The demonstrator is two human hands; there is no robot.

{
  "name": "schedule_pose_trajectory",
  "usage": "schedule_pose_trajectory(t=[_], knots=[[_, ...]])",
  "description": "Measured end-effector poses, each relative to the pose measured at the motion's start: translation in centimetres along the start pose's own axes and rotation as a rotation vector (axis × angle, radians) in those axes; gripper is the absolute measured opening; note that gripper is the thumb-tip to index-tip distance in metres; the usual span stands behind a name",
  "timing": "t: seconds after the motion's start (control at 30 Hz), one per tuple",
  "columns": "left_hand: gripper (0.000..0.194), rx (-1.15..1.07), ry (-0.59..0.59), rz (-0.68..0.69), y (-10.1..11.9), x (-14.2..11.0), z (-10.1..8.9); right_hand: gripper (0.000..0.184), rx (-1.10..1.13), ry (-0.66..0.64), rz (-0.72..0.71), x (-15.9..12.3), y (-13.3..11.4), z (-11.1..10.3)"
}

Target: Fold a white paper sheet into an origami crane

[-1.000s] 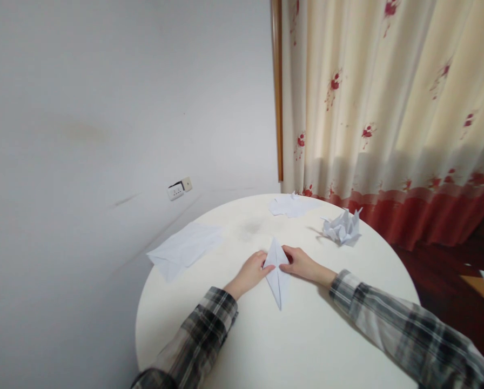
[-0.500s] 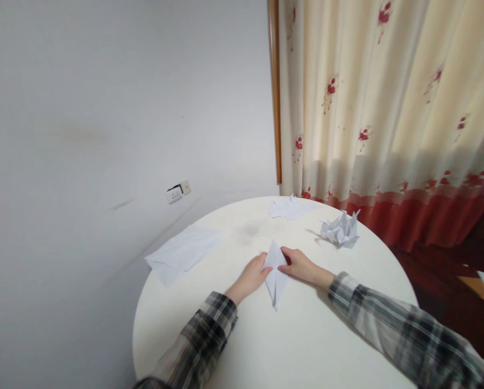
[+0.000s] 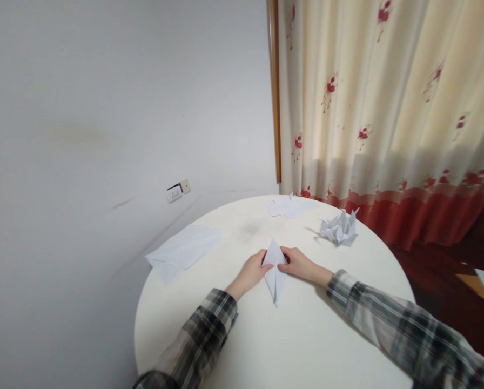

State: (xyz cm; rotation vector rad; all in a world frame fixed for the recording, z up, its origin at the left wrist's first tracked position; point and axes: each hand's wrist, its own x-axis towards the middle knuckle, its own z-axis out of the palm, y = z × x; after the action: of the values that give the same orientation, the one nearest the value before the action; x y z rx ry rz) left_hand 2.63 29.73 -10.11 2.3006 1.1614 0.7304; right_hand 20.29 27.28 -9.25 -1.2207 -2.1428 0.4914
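Observation:
A white sheet of paper folded into a narrow diamond point(image 3: 275, 281) lies between my hands, one point away from me and a split point toward me. My left hand point(image 3: 253, 270) grips its left edge, thumb on top and fingers partly hidden under or behind it. On the opposite edge, my right hand point(image 3: 299, 263) pinches the paper the same way, its thumb near the centre crease. Both hands are closed on the folded paper, just above or on the white round table point(image 3: 307, 335); the exact gap cannot be made out.
Loose white paper sheets point(image 3: 185, 248) lie at the table's left edge. Torn-looking paper pieces point(image 3: 288, 206) are at the far edge. A cluster of folded paper figures point(image 3: 339, 229) sits at the right. Behind are a wall with a socket point(image 3: 174, 194) and a curtain point(image 3: 359, 97).
Both hands keep their hold on the folded paper and have hardly moved. The whole view has shifted very slightly.

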Motion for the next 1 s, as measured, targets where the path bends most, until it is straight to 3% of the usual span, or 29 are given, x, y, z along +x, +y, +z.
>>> schedule_pose_trajectory(t=[0.5, 0.77, 1.0], knots=[[0.032, -0.095, -0.015, 0.042, 0.7, 0.3, -0.6, 0.017, -0.014, 0.01, -0.032, 0.1, 0.4, 0.0], [0.041, -0.401, -0.091, -0.026, 0.9, 1.0, -0.9, 0.024, -0.01, 0.01, 0.037, 0.2, 0.0, 0.0], [0.058, -0.394, 0.035, -0.105, 0.1, 1.1, -0.5, 0.036, 0.022, 0.009, 0.051, 0.5, 0.6, 0.1]])
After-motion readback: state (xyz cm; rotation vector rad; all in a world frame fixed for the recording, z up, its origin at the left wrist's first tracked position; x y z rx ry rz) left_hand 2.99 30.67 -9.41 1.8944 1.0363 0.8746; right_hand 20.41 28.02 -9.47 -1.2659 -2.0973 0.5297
